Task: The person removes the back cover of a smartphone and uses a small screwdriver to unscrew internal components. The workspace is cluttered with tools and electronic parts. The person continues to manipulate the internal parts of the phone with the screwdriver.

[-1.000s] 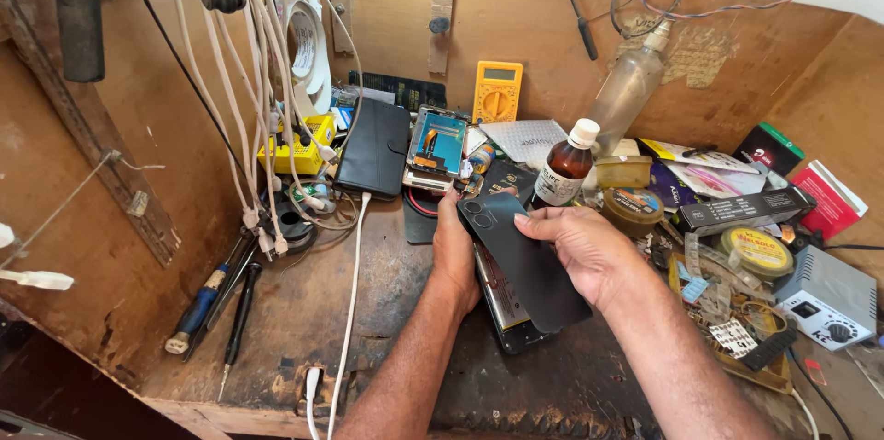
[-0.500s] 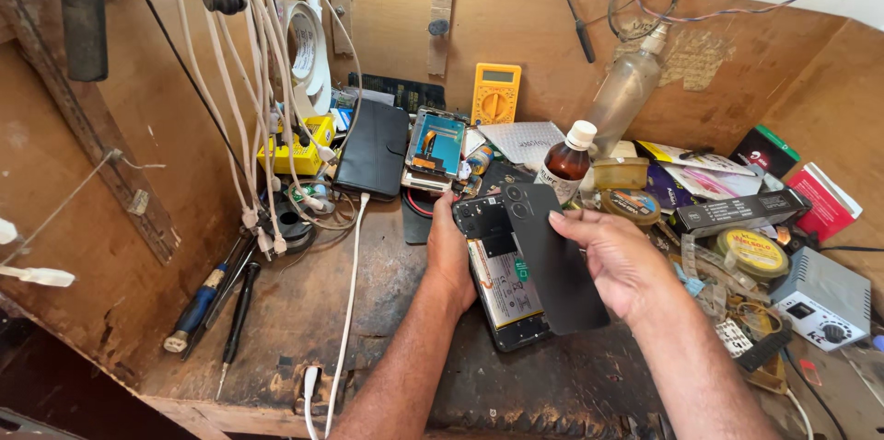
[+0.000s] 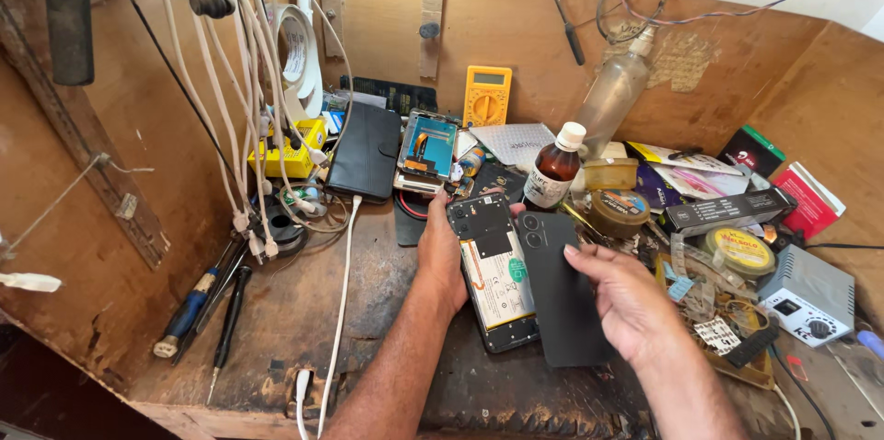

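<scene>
Left hand point(image 3: 444, 256) steadying an opened phone point(image 3: 495, 279) by its long left edge, just below the centre of the frame; the right hand point(image 3: 626, 297) holds the detached dark back cover point(image 3: 560, 297) flat beside it, thumb on top and fingers underneath, the cover's left edge touching or slightly overlapping the phone's right side. The phone lies face down on the wooden bench point(image 3: 276, 339), battery and boards exposed (likely fragile, best gripped only by the frame edges). The cover appears thin, light and somewhat flexible, smooth enough to slip, so its rim is the safer hold. Above the hands: a brown bottle point(image 3: 553, 167) with white cap, a second bare phone frame point(image 3: 428, 150), a black wallet case point(image 3: 366, 153) and a yellow multimeter point(image 3: 486, 96). White cables point(image 3: 241, 81) hang at upper left; screwdrivers point(image 3: 207, 302) lie at lower left.
</scene>
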